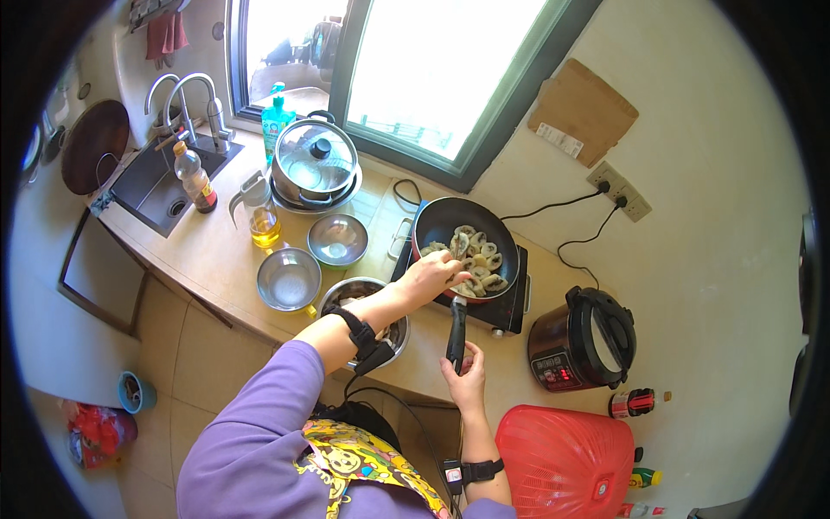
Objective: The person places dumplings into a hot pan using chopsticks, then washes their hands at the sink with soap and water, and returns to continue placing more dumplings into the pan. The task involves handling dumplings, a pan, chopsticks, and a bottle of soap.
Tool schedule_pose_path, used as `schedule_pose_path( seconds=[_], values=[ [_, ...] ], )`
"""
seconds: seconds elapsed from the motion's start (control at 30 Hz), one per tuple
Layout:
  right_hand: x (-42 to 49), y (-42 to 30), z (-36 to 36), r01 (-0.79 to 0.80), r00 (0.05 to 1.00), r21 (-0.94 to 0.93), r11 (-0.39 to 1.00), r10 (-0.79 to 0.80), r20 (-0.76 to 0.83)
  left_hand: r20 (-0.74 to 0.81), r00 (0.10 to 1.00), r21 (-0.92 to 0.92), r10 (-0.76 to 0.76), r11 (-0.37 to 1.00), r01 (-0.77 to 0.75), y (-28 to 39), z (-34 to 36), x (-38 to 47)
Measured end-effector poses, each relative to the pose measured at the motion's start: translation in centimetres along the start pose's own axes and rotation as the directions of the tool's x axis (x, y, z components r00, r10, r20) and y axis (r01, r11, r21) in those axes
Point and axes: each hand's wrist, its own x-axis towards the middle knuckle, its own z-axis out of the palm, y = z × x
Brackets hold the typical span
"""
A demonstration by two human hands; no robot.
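A dark nonstick frying pan with a red outer wall stands on a black electric cooktop. In its lower half lie several pale, oval pieces of food with dark middles. My left hand reaches over the pan's near left rim, fingers bunched close to the food. One upright piece shows just past the fingertips; whether they grip it is unclear. My right hand holds the end of the black pan handle. Under my left forearm, a steel bowl with contents is partly hidden.
Two small metal bowls, an oil jug and a lidded pot stand left of the pan. A sink lies farther left. At right are a pressure cooker, a red mesh cover and power cords.
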Motion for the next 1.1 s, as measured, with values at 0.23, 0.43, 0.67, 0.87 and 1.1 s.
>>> schedule_pose_path(
  seconds=[0.23, 0.43, 0.67, 0.87, 1.1],
  values=[
    [0.0, 0.2, 0.0, -0.005, 1.0, 0.033, 0.999, 0.005, 0.006, -0.27, 0.924, -0.178, -0.27, 0.957, 0.228, -1.6, -2.6, -0.5],
    [0.1, 0.4, -0.1, 0.002, 1.0, 0.044, 0.999, -0.003, 0.02, -0.132, 0.687, -0.551, -0.715, 0.629, 0.549, -3.6, -3.8, -0.6],
    [0.1, 0.5, 0.0, -0.018, 1.0, 0.036, 0.999, 0.018, 0.022, -0.026, 0.564, -0.726, -0.825, 0.404, 0.556, -6.0, -3.5, -1.6],
    [0.1, 0.3, -0.1, -0.018, 0.999, 0.001, 1.0, 0.018, 0.032, -0.074, 0.567, -0.76, -0.82, 0.415, 0.5, -7.0, -0.5, -1.5],
    [0.1, 0.1, -0.2, -0.014, 0.999, 0.058, 0.998, 0.012, 0.036, -0.25, 0.589, -0.6, -0.768, 0.6, 0.528, -6.8, 1.4, -0.8]
  ],
)
